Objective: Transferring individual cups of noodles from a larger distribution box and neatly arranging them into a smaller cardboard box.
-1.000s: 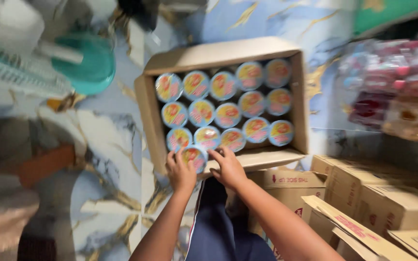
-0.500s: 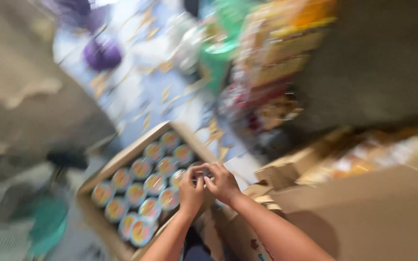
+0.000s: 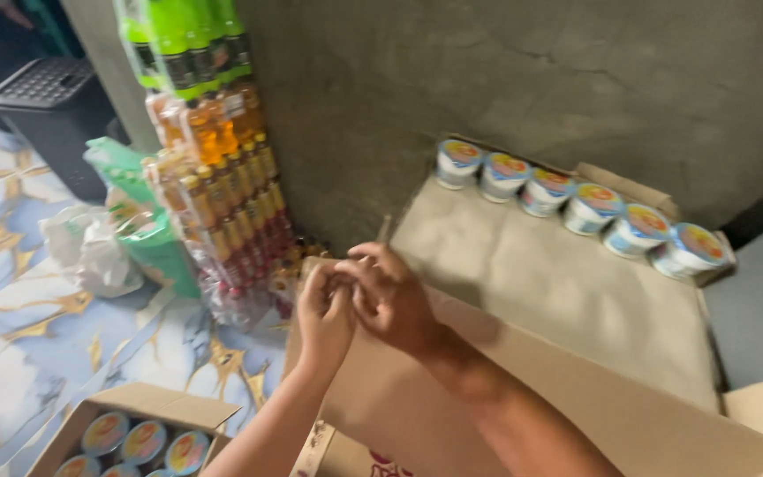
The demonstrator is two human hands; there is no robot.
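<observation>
The left hand (image 3: pixel 324 314) and right hand (image 3: pixel 390 296) meet in mid-air, fingers curled together; whether they grip anything cannot be told, since the hands cover each other. They hover over the flap of a large carton (image 3: pixel 523 265). Along its far edge, against the wall (image 3: pixel 532 79), six cups (image 3: pixel 567 196) stand in a row. Left of the hands rise shrink-wrapped bottles (image 3: pixel 222 194), with a green bag (image 3: pixel 147 225) beside them. Below left, an open box (image 3: pixel 134 424) holds more cups on the marble floor (image 3: pixel 19 336).
</observation>
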